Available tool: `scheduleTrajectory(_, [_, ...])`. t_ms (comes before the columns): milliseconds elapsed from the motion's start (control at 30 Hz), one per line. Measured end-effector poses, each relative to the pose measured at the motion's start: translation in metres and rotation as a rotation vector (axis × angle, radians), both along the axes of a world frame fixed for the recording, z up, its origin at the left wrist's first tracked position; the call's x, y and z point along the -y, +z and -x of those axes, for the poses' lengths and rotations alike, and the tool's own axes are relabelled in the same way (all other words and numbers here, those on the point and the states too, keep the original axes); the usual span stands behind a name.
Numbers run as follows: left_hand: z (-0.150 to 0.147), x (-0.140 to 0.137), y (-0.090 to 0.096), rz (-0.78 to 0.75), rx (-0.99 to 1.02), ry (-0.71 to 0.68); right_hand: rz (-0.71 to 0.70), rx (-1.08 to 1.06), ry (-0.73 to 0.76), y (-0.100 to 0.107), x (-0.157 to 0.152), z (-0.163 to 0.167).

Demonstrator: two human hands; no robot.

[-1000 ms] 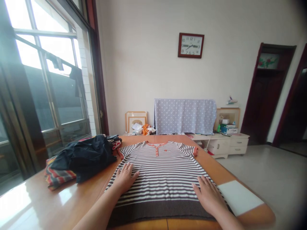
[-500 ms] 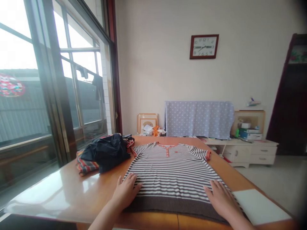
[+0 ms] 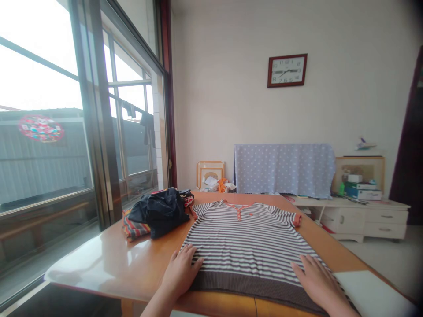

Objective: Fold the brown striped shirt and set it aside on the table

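A brown-and-white striped short-sleeved shirt (image 3: 246, 246) lies spread flat on the wooden table (image 3: 148, 268), its orange collar and cuffs toward the far side and its dark ribbed hem toward me. My left hand (image 3: 181, 268) rests on the shirt's left edge just above the hem, fingers stretched out. On the opposite edge lies my right hand (image 3: 315, 277), also flat with its fingers extended over the stripes. Neither hand grips the cloth.
A pile of folded dark and striped clothes (image 3: 161, 213) sits on the table's left side. A pale flat sheet (image 3: 370, 286) lies at the right edge. Beyond stand a low white cabinet (image 3: 386, 220) and something draped with a dotted blue cloth (image 3: 284, 169). Glass windows line the left.
The view has turned slightly left, so everything appears shifted to the right. Both hands stay at the shirt's lower sides, and the shirt lies as before.
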State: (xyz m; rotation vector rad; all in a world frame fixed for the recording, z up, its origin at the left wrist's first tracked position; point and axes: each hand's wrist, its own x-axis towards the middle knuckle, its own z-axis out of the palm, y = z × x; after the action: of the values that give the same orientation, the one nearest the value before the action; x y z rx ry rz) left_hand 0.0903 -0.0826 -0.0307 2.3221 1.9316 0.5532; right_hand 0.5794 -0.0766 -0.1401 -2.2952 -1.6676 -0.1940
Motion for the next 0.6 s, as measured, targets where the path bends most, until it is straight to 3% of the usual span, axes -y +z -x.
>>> scheduleTrajectory(233, [0.0,0.002,-0.002,-0.03,0.029,-0.009,-0.021,0.025,0.024,-0.005,-0.002,-0.005])
scheduleTrajectory(600, [0.001,0.003,-0.005,-0.071,0.037,-0.023,-0.014,-0.013,0.051,0.013,0.009,0.002])
